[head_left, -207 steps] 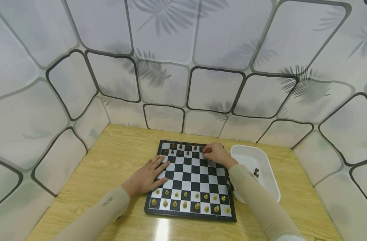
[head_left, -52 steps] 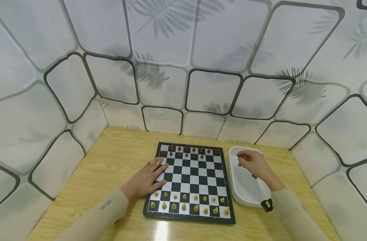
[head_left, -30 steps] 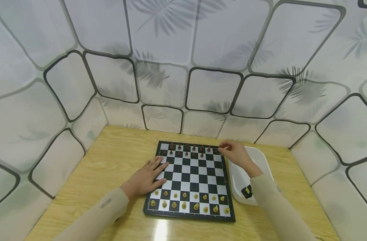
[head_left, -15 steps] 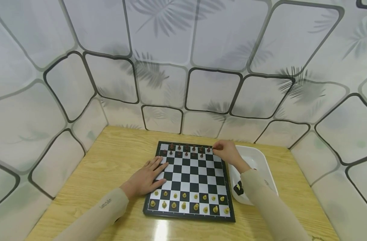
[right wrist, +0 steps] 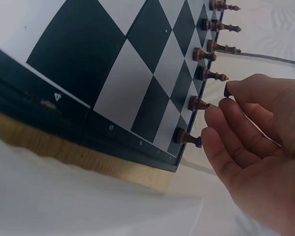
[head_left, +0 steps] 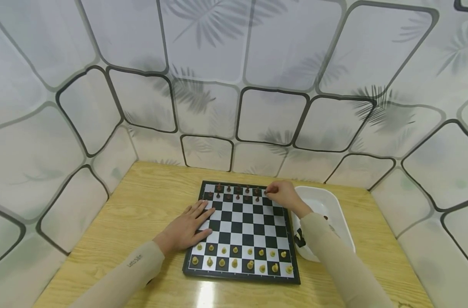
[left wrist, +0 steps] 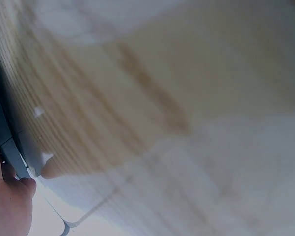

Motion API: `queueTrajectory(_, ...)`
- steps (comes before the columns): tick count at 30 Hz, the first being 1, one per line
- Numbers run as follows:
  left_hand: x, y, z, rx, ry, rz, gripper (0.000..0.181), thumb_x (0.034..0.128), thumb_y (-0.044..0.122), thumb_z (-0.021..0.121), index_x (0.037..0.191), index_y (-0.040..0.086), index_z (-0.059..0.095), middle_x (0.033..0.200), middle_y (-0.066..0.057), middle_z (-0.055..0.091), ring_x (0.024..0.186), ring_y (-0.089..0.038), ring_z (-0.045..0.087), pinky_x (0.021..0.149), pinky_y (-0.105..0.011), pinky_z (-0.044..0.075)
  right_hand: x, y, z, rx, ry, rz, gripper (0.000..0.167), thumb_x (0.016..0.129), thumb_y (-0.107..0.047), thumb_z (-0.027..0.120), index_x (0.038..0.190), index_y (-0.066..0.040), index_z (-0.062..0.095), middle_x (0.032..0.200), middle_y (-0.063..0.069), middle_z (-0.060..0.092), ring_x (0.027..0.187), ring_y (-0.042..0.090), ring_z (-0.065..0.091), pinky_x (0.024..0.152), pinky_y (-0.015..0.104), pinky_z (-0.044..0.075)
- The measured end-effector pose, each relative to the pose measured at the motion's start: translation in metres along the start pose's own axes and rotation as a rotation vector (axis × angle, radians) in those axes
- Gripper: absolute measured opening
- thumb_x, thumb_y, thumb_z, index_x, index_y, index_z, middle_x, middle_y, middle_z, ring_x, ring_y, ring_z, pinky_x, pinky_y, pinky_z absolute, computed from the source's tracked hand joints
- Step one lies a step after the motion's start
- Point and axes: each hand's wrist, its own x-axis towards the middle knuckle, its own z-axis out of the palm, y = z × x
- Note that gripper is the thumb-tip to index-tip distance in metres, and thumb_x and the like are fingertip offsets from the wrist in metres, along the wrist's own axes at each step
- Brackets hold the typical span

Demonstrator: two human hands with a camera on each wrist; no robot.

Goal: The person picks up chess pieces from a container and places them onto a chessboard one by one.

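A black-and-white chessboard [head_left: 241,229] lies on the table. My left hand [head_left: 185,229] rests flat on its left edge, fingers spread; the left wrist view shows only part of this hand [left wrist: 10,206]. My right hand [head_left: 284,197] is over the board's far right corner. In the right wrist view, its thumb and fingertips pinch a small dark chess piece [right wrist: 227,90], mostly hidden. Close to those fingers stand a dark knight [right wrist: 198,103] and a dark rook [right wrist: 186,137]. Several dark pieces line the far rows, including a pawn [head_left: 257,199]. Yellow pieces, including a pawn [head_left: 235,249], fill the near rows.
A white plastic tray [head_left: 343,226] stands right of the board, partly under my right forearm. A small dark piece [head_left: 325,217] shows inside it. The wooden table [head_left: 153,188] meets patterned walls [head_left: 214,107] at the back and sides.
My right hand has moved left from above the tray to the board's far right corner. Compared with the oldest frame, more dark pieces stand there. My left hand stays put.
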Motion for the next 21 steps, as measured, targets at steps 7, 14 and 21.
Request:
queueTrajectory(7, 0.000, 0.001, 0.000, -0.010, -0.011, -0.002, 0.075, 0.1085, 0.061, 0.038, 0.170, 0.020, 0.026, 0.176, -0.016, 0.018, 0.165, -0.035, 0.015, 0.132, -0.056, 0.023, 0.001, -0.003, 0.006, -0.039, -0.019, 0.003, 0.006, 0.091, -0.006, 0.075, 0.094, -0.001, 0.077, 0.091, 0.012, 0.078, 0.082, 0.022, 0.070, 0.073, 0.038, 0.061)
queueTrajectory(14, 0.000, 0.000, 0.000, -0.005, -0.002, 0.000, 0.075, 0.1084, 0.062, 0.037, 0.169, 0.020, 0.026, 0.176, -0.016, 0.018, 0.165, -0.035, 0.015, 0.132, -0.056, 0.023, 0.002, -0.002, 0.012, -0.118, -0.039, 0.026, 0.006, 0.090, -0.006, 0.075, 0.093, -0.002, 0.078, 0.092, 0.011, 0.077, 0.082, 0.022, 0.069, 0.076, 0.040, 0.061)
queueTrajectory(21, 0.001, -0.001, 0.000, -0.003, -0.002, -0.001, 0.075, 0.1081, 0.064, 0.036, 0.170, 0.021, 0.026, 0.176, -0.016, 0.018, 0.165, -0.035, 0.015, 0.132, -0.056, 0.023, 0.002, 0.000, 0.015, -0.129, -0.032, 0.038, 0.008, 0.089, -0.004, 0.075, 0.094, 0.001, 0.079, 0.094, 0.014, 0.078, 0.085, 0.026, 0.071, 0.080, 0.043, 0.062)
